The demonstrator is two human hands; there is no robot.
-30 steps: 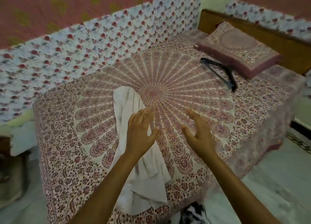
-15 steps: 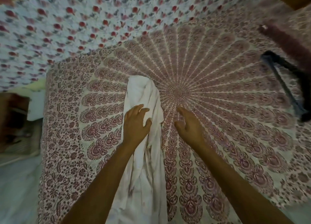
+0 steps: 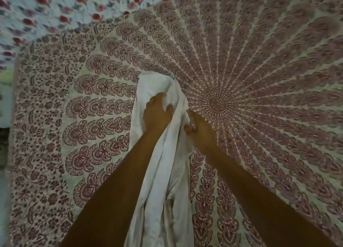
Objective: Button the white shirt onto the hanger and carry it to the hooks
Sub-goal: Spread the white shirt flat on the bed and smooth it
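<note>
Left hand point(image 3: 156, 115) closed on bunched shirt point(image 3: 163, 172) atop bedspread point(image 3: 74, 135); right hand point(image 3: 201, 130) pinches its edge. Risk: twisted cloth below grip hides placket; lifting drags tangle. Hanger unseen.

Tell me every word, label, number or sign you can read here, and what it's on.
None: no readable text anywhere in view.
Crumpled white cotton shirt: no tag or label showing.
Maroon-and-cream mandala-print bedsheet: pattern only.
Red-flowered white wall cloth: blurred, flowers only.
</note>
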